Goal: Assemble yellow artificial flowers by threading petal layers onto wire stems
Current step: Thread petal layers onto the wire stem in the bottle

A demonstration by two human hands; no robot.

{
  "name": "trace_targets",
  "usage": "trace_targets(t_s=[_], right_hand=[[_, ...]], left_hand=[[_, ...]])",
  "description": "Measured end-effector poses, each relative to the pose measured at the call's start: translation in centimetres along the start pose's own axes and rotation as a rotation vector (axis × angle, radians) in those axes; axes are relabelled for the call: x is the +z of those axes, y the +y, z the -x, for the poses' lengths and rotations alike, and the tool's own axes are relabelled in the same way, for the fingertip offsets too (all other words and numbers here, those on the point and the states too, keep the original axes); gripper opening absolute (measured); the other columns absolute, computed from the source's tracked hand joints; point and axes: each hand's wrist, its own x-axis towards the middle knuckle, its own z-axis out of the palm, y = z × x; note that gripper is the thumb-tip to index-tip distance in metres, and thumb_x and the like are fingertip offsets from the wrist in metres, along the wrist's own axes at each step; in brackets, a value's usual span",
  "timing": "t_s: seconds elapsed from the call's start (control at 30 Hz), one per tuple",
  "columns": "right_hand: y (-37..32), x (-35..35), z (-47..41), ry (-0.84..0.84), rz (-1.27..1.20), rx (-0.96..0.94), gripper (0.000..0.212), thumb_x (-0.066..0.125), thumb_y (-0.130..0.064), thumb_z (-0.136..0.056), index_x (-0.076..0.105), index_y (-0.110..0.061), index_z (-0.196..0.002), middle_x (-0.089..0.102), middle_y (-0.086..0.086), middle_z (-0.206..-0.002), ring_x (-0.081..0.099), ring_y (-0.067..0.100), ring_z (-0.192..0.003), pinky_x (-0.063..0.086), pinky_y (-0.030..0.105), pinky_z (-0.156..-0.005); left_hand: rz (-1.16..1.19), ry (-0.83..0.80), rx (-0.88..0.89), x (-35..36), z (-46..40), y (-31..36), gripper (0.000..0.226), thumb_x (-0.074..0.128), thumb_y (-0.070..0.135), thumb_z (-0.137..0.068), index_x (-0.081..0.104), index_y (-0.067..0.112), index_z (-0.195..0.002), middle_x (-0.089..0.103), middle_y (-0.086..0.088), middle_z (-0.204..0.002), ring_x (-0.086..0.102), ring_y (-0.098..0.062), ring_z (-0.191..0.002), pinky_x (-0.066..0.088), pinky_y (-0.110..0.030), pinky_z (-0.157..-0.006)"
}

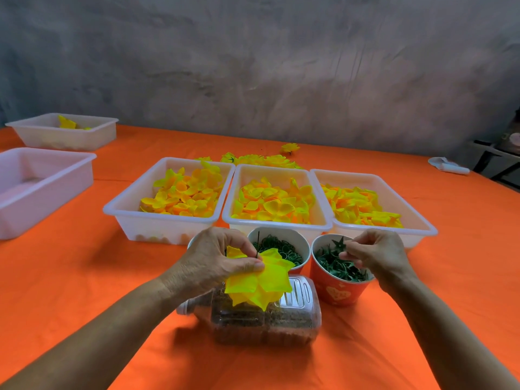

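My left hand (219,260) pinches a half-built yellow flower (259,280) of stacked petal layers, face down, with its dark wire stem (258,243) sticking up between thumb and fingers. My right hand (374,256) pinches a green star-shaped calyx (339,244) over the red paper cup (337,291) of green calyx pieces. Beside that cup stands a second cup (281,249) of green rings. Behind them stand three white trays of yellow petals, left (126,212), middle (233,192) and right (422,220).
A clear plastic jug (267,325) lies on its side below the flower. Finished yellow flowers (264,159) lie behind the trays. Two more white trays (42,175) (84,136) stand at the far left on the orange cloth (84,277). A white object (448,166) lies far right.
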Motion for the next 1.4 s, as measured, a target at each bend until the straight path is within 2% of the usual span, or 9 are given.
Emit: trace_targets(t_s=[0.3,0.47,0.53,0.63,0.8,1.0,1.17,1.3,1.4], right_hand=[[-2.4,1.6,2.2,0.057,-0.311,-0.051,0.018,0.07,0.003,-0.076,0.06,-0.007,-0.065,0.065,0.003,-0.051,0.063,0.007,-0.048,0.044,0.014,-0.042],[-5.8,3.0,4.8,-0.002,-0.397,-0.162,0.018,0.071,-0.001,-0.078,0.061,-0.009,-0.065,0.067,0.003,-0.053,0.066,0.008,-0.054,0.047,0.015,-0.046],[-7.0,3.6,5.7,-0.012,-0.435,-0.205,0.019,0.07,0.0,-0.078,0.062,-0.01,-0.064,0.068,0.003,-0.055,0.068,0.01,-0.057,0.049,0.016,-0.047],[-8.4,4.6,6.8,-0.047,-0.452,-0.259,0.017,0.069,0.0,-0.079,0.063,-0.008,-0.065,0.069,0.004,-0.058,0.068,0.009,-0.058,0.047,0.015,-0.047],[-9.9,6.2,8.0,-0.109,-0.481,-0.289,0.017,0.069,-0.001,-0.08,0.063,-0.009,-0.066,0.069,0.001,-0.058,0.068,0.009,-0.059,0.049,0.016,-0.049],[-10.0,6.4,8.6,-0.14,-0.495,-0.287,0.013,0.071,-0.004,-0.079,0.064,-0.008,-0.069,0.071,0.008,-0.068,0.069,0.014,-0.062,0.054,0.027,-0.057],[-9.7,6.2,8.5,-0.256,-0.598,-0.27,0.009,0.073,-0.002,-0.075,0.067,-0.009,-0.074,0.073,0.013,-0.075,0.071,0.022,-0.072,0.054,0.022,-0.06],[-9.6,6.3,8.4,-0.298,-0.544,-0.395,0.012,0.072,0.0,-0.077,0.072,-0.013,-0.077,0.073,0.005,-0.073,0.07,0.015,-0.072,0.057,0.027,-0.066],[-9.3,6.4,8.5,-0.302,-0.515,-0.474,0.016,0.071,0.004,-0.077,0.072,-0.012,-0.076,0.073,0.001,-0.071,0.069,0.008,-0.068,0.053,0.018,-0.061]], left_hand=[[-0.019,-0.031,-0.035,-0.4,0.2,0.5,0.008,0.082,0.023,-0.069,0.075,0.02,-0.074,0.072,0.003,-0.084,0.066,-0.015,-0.09,0.048,-0.042,-0.092],[-0.01,-0.021,-0.036,-1.1,0.6,1.4,0.022,0.081,0.029,-0.061,0.077,0.022,-0.082,0.071,0.01,-0.099,0.062,0.003,-0.101,0.042,-0.02,-0.095],[0.037,0.034,-0.006,-1.7,0.5,2.0,0.026,0.076,0.033,-0.061,0.076,0.02,-0.084,0.07,0.007,-0.102,0.063,-0.002,-0.102,0.046,-0.024,-0.095],[0.027,0.219,0.084,-2.1,0.1,3.3,0.01,0.077,0.022,-0.071,0.075,0.018,-0.08,0.07,0.003,-0.09,0.065,-0.014,-0.091,0.052,-0.03,-0.084],[-0.151,0.293,0.217,-1.3,-0.8,5.4,0.019,0.082,0.023,-0.067,0.071,0.022,-0.083,0.067,0.008,-0.078,0.06,-0.002,-0.071,0.048,-0.015,-0.066],[-0.13,0.338,0.237,-0.4,-1.1,5.6,0.011,0.08,0.018,-0.072,0.074,0.016,-0.081,0.071,-0.004,-0.072,0.063,-0.018,-0.064,0.053,-0.032,-0.061],[-0.106,0.366,0.338,-0.4,-0.8,5.3,0.009,0.075,0.008,-0.076,0.074,0.015,-0.082,0.068,0.009,-0.069,0.062,0.001,-0.063,0.048,-0.012,-0.061],[-0.189,0.401,0.433,-0.4,-0.7,5.0,0.011,0.072,0.011,-0.075,0.075,0.007,-0.086,0.067,0.002,-0.074,0.062,-0.011,-0.067,0.051,-0.025,-0.061],[-0.174,0.399,0.434,-0.5,-0.3,4.6,0.013,0.073,0.007,-0.075,0.074,0.008,-0.088,0.069,0.001,-0.077,0.064,-0.013,-0.07,0.052,-0.03,-0.063]])
